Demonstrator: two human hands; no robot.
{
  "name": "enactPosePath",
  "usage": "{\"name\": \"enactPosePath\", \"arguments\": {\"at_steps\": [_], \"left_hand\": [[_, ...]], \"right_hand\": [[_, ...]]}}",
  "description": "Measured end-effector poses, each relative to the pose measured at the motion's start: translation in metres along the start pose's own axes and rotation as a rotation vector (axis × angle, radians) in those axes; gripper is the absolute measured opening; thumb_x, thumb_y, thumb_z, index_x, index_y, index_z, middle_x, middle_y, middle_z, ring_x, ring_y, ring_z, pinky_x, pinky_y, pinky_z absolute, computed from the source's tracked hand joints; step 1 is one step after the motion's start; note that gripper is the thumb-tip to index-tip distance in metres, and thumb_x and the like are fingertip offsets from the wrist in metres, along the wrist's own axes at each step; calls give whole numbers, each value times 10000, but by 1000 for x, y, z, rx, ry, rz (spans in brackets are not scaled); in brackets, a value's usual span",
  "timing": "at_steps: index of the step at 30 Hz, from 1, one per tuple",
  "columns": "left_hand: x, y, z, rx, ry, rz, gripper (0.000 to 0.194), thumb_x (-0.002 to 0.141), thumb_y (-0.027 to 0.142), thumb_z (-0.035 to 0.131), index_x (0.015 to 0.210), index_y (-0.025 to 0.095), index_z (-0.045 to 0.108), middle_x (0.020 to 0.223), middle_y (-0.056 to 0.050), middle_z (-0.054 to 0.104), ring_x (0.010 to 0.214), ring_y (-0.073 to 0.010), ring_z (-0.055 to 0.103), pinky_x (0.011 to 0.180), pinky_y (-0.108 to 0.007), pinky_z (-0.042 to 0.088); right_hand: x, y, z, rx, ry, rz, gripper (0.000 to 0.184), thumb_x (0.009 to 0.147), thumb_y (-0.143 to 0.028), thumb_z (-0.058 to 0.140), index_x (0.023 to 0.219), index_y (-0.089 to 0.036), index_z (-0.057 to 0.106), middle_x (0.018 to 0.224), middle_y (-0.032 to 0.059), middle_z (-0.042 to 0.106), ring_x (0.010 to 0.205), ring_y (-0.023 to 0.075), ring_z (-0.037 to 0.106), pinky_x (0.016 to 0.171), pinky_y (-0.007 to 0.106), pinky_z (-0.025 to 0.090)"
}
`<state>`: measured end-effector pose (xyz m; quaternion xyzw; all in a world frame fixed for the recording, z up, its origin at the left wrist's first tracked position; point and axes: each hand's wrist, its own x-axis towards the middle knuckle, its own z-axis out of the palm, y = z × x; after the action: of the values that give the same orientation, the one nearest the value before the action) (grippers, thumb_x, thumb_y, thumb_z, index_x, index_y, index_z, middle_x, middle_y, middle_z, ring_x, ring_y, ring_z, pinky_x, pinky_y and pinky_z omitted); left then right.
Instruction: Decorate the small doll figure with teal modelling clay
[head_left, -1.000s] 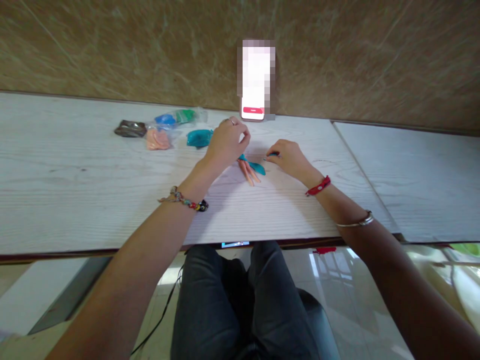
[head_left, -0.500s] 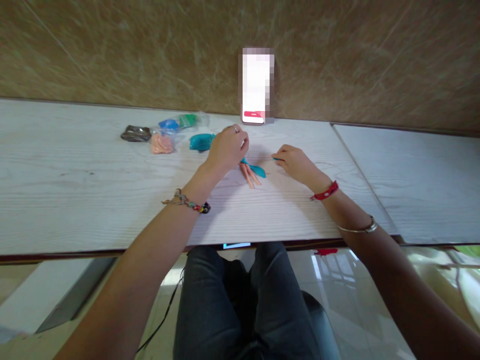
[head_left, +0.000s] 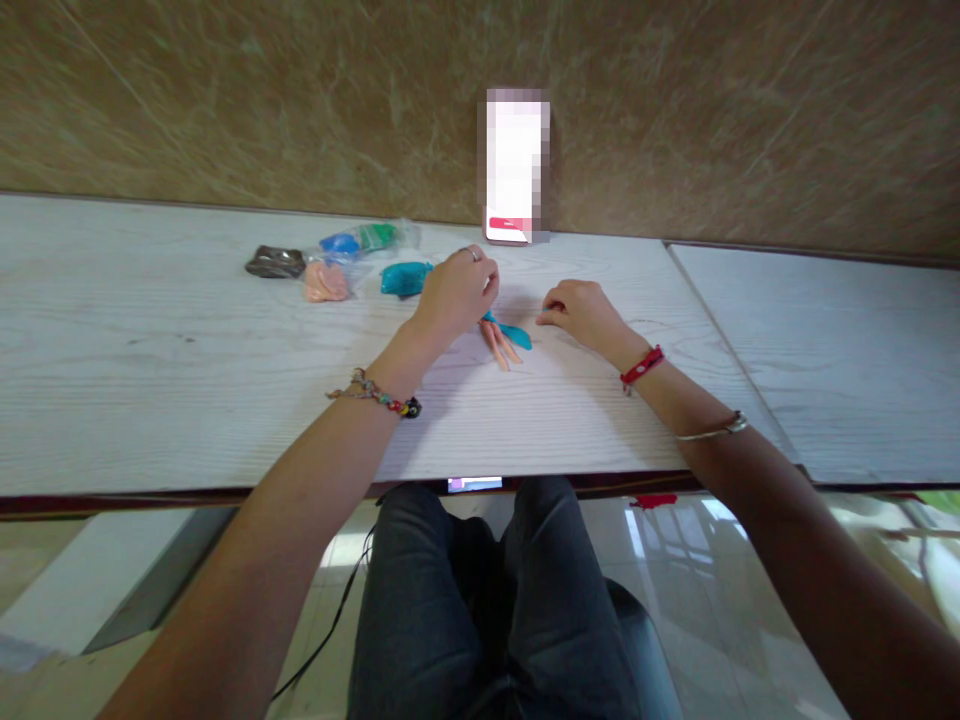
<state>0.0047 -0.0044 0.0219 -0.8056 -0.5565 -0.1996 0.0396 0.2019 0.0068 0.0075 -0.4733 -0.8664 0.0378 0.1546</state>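
Beneath the left hand's (head_left: 461, 290) curled fingertips lies the teal-and-peach clay figure (head_left: 504, 338), partly hidden. Beyond its open side, the right hand's (head_left: 581, 312) fingers pinch a small blue piece (head_left: 545, 311), apart from the figure.

The left hand (head_left: 457, 290) hides 1 end of the teal-and-peach piece (head_left: 513, 336), and the phone screen (head_left: 511, 160) is blurred.

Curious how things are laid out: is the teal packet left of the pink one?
No, the teal packet lies right of the pink packet.

Bare tabletop (head_left: 480, 430) nearward; phone (head_left: 511, 170) beyond, against the wall (head_left: 675, 120).
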Motion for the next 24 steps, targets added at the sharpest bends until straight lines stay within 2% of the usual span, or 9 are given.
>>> {"name": "enactPosePath", "arguments": {"at_steps": [4, 7, 11, 15, 17, 21, 24], "left_hand": [[1, -2, 3, 4, -5, -5, 250, 878, 199, 388, 893, 124, 626, 997, -104, 577, 924, -182, 545, 759, -282, 419], [2, -4, 5, 1, -19, -9, 241, 871, 195, 398, 890, 120, 626, 992, -107, 580, 933, -188, 546, 775, -289, 417], [2, -7, 2, 0, -14, -24, 243, 869, 184, 391, 879, 117, 625, 974, -107, 592, 921, -187, 554, 774, -289, 416], [2, -6, 1, -18, 13, -32, 239, 869, 189, 393, 872, 127, 624, 980, -99, 592, 919, -183, 550, 773, -286, 416], [1, -5, 1, -27, 13, -25, 237, 868, 191, 395, 872, 132, 624, 982, -95, 588, 916, -179, 547, 770, -282, 417], [1, -5, 0, -32, 13, -31, 247, 870, 193, 388, 875, 129, 627, 980, -101, 585, 908, -178, 545, 761, -283, 421], [1, -5, -1, -23, 17, -40, 247, 867, 191, 391, 883, 131, 630, 985, -105, 585, 900, -175, 546, 750, -278, 422]], "right_hand": [[2, -1, 4, 45, 28, 79, 132, 726, -252, 683, 759, -124, 692, 751, 52, 631, 675, 144, 526, 633, 256, 369], [2, -2, 6, 9, 40, 89, 163, 797, -230, 599, 801, -109, 707, 784, 80, 642, 739, 171, 545, 676, 278, 370], [-7, -3, 7, -36, -2, 20, 245, 848, -163, 484, 870, -106, 721, 889, 117, 631, 778, 185, 549, 699, 293, 384], [-11, -3, 7, 23, 13, -85, 250, 834, -158, 491, 918, -156, 726, 947, 99, 624, 794, 171, 553, 722, 288, 414], [-9, 0, 6, 49, 40, -57, 232, 820, -175, 516, 884, -158, 738, 904, 89, 645, 806, 179, 569, 748, 299, 424], [-6, 5, 1, 43, 65, 85, 211, 761, -144, 557, 843, -177, 749, 818, 45, 689, 796, 183, 603, 762, 309, 430], [-8, 5, -2, 60, 47, 85, 230, 742, -152, 574, 894, -190, 742, 835, 25, 704, 775, 171, 614, 749, 301, 436]]}}
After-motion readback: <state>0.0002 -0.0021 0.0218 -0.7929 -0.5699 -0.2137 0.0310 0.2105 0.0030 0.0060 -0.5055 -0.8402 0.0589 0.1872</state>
